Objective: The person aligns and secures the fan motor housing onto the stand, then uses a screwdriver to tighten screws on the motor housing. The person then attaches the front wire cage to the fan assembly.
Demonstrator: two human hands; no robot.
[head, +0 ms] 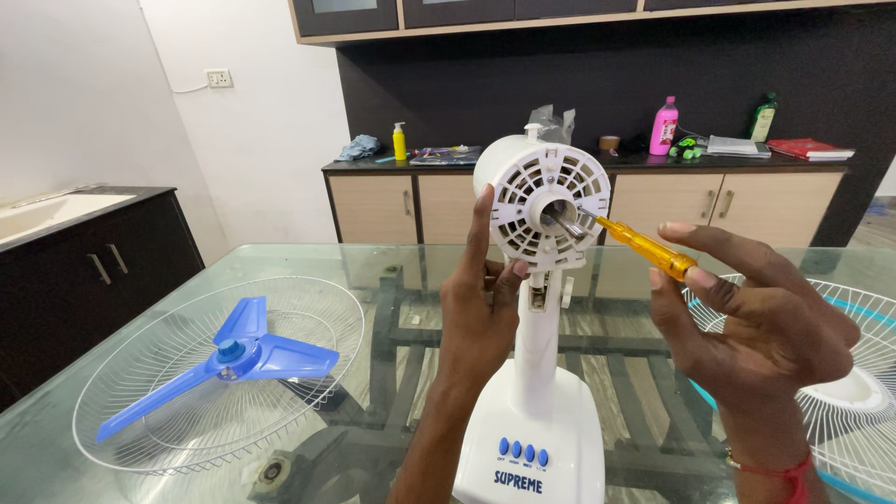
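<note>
White plastic forms the fan motor housing [541,201], which stands upright on its stand [534,411] at the near edge of the glass desk [392,271], directly in front of me. The vented front face of the housing points toward me, with the bare metal shaft [566,222] projecting from its centre.

My left hand [478,308] rests against the left side of the housing. Its fingers [481,224] are extended upward along the rim and the thumb touches the lower edge of the face; the hand steadies the housing but closes around nothing.

My right hand [761,322] holds a yellow-handled screwdriver [644,247]. Thumb and fingers are closed on the rear of the handle in a pinch. The screwdriver lies tilted, its tip up and to the left, meeting the face of the housing just beside the shaft.

On the desk to my left lies a wire fan guard [140,392] with the blue three-blade propeller [229,359] resting inside it. A second guard [840,392], with a blue rim, lies at my right, partly behind the right hand.
</note>
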